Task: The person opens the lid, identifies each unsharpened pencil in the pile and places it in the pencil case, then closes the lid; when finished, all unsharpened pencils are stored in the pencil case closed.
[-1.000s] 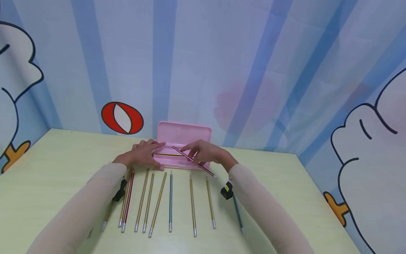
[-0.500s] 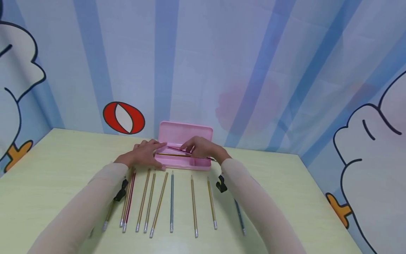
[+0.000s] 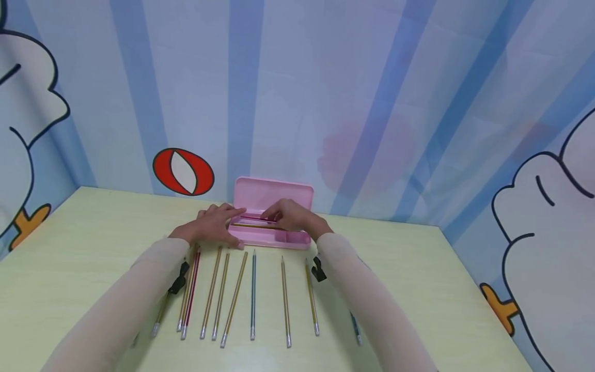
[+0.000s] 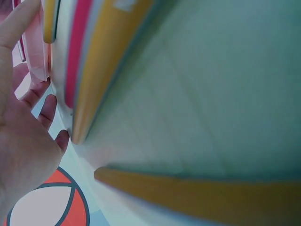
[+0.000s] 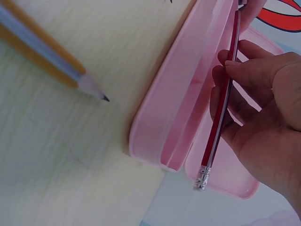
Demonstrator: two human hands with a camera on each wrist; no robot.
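- Head view: your right hand (image 3: 293,215), pinching the red pencil (image 5: 217,122), has swung it along the case (image 3: 260,240); stowing looks near.
- Your left hand (image 3: 211,226) spreads at its end.

The case (image 5: 155,103) is pink, the held pencil (image 5: 218,122) red, pale-striped.

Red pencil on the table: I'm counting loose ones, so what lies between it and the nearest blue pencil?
Three yellow pencils lie, apart from one another, between the red pencil and the blue pencil. The head view shows this.
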